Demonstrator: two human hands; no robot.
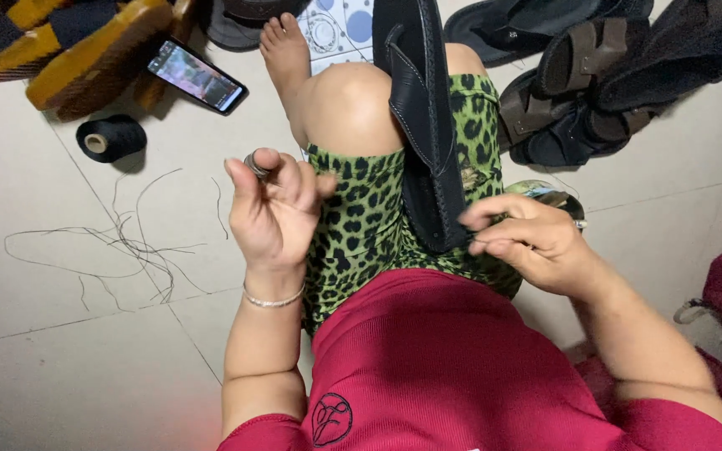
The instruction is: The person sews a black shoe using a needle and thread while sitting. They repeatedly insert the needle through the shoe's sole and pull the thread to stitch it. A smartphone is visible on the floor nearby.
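- i sit on the tiled floor (52,351) with a black sandal (424,125) lying along my thigh, sole side resting against my leopard-print shorts (361,217).
- my left hand (273,205) is raised beside my knee, fingers curled round a small dark round object (257,164); what it is i cannot tell.
- my right hand (528,238) pinches closed at the sandal's near end, seemingly on thread or a needle too fine to make out.
- i judge i am mid-stitch on the sandal's edge; the next move calls for a steady pull and a firm hold on the shoe.
- a black thread spool (110,138), loose thread (127,246) and a phone (198,77) lie to my left; more sandals (595,75) are piled to my right.
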